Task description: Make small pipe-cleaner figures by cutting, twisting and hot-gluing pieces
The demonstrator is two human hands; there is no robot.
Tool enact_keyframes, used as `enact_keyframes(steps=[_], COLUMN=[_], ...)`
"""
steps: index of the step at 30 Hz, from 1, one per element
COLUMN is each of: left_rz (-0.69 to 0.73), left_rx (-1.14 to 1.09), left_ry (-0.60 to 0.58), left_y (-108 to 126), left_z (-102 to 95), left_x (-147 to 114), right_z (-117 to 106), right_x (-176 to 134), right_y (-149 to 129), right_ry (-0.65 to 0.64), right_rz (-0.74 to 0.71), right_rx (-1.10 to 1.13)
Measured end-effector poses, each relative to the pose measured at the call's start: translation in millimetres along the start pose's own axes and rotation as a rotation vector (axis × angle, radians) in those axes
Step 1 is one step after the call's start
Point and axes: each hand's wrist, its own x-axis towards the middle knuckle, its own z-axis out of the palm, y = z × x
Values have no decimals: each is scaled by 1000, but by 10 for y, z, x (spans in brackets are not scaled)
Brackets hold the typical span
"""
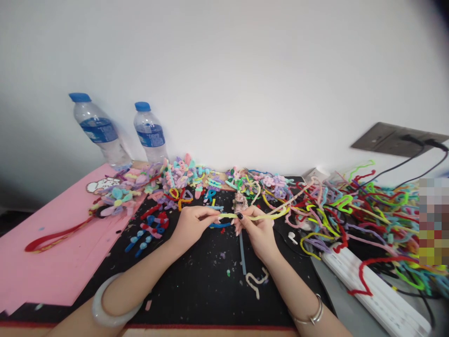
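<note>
A pale yellow pipe cleaner [228, 216] stretches between my two hands above the black mat [196, 285]. My left hand [196, 223] pinches its left end between thumb and fingertips. Close beside it, my right hand [256, 229] grips the same pipe cleaner, whose loose part runs off to the right. Below my right hand a grey-blue strip [242, 255] lies on the mat, near a curled cream pipe cleaner [257, 283]. Blue pipe cleaner pieces [220, 225] show behind my hands. Farther left lies a red and blue pipe cleaner piece [154, 227].
Two water bottles [150, 135] stand by the wall. Pink sheets [63, 224] with a red strap [56, 241] lie left. Colourful pipe cleaner shapes [182, 173] line the back. A tangle of pipe cleaners [382, 210] and a white power strip [379, 290] occupy the right, under a wall socket [389, 139].
</note>
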Motion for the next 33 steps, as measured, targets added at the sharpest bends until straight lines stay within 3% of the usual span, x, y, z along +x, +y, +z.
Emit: enact_keyframes(steps=[5,12,22,33], left_rz=[-59,-259,-361,-342], left_rx=[-91,-388,-647,-643], left_ry=[-35,-135,-73,-16], left_y=[-18,-16,-57,-31], left_z=[-3,1,6,13], left_x=[26,83,90,92], right_z=[-6,-14,4,10], right_x=[-2,12,-9,-27], right_y=[5,-15,28,48], right_ry=[-3,50,1,1], right_rz=[-17,15,28,-5], right_rx=[7,48,-37,-206])
